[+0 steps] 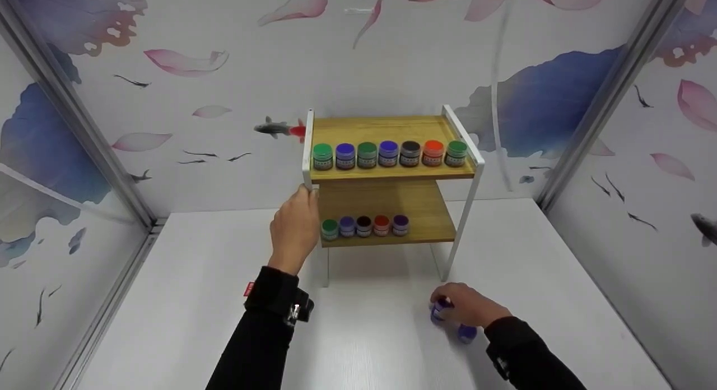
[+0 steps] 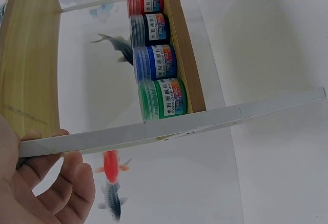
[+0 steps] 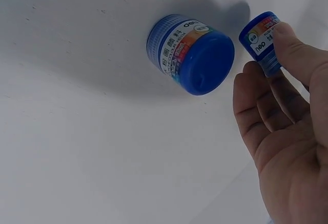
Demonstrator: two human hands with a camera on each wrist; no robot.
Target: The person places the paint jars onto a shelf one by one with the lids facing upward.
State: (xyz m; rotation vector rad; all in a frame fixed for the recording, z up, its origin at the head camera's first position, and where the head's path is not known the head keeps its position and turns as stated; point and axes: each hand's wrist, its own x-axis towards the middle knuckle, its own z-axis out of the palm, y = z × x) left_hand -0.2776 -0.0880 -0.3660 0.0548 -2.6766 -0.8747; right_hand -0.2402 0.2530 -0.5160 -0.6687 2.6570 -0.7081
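My left hand [image 1: 296, 227] grips the white left post [image 2: 113, 137] of a two-tier wooden shelf [image 1: 383, 129], just below the upper board. On the right, my right hand [image 1: 470, 305] pinches a small blue paint jar [image 3: 262, 39] between thumb and fingers, close above the white tabletop. A second blue paint jar [image 3: 192, 55] lies on its side on the table beside that hand, apart from its fingers. In the head view this second jar [image 1: 466, 334] is below the hand, near the wrist.
Several paint jars with green, blue, black and red lids line the front of the upper board [image 1: 386, 171]. A shorter row of jars stands at the left of the lower board [image 1: 425, 233]. Patterned wall panels [image 1: 364, 70] enclose the white table [image 1: 196, 300].
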